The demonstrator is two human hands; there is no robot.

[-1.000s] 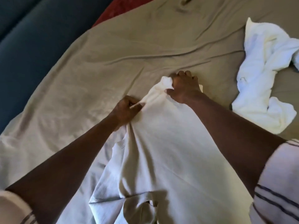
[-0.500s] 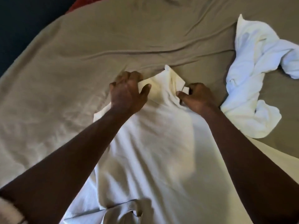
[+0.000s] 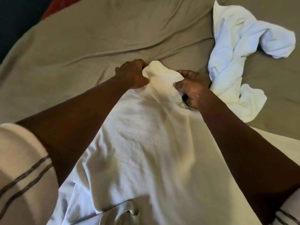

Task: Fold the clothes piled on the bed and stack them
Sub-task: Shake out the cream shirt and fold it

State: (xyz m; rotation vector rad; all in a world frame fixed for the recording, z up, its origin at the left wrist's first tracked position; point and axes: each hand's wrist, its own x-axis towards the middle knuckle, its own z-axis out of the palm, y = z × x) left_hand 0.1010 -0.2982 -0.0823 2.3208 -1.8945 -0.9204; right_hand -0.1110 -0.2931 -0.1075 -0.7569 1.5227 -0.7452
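A cream-white garment (image 3: 146, 143) lies spread on the bed, running from the bottom of the view to its far end at the centre. My left hand (image 3: 131, 74) grips that far end from the left, fingers curled into the cloth. On the right side of the same end, my right hand (image 3: 190, 87) pinches the fabric between thumb and fingers. A bunched flap of the cloth (image 3: 159, 77) stands up between the two hands. A second white garment (image 3: 238, 51) lies crumpled and twisted at the upper right, just beyond my right hand.
The bed is covered by a wrinkled olive-grey sheet (image 3: 97, 43). Its left edge drops to a dark blue floor (image 3: 14, 18), with a red strip (image 3: 61, 5) at the top left. My striped white sleeves show at the bottom corners.
Both hands have regripped the garment's far end. The left hand moved from flat on the cloth to a curled grip, and the flap between the hands is now bunched up.
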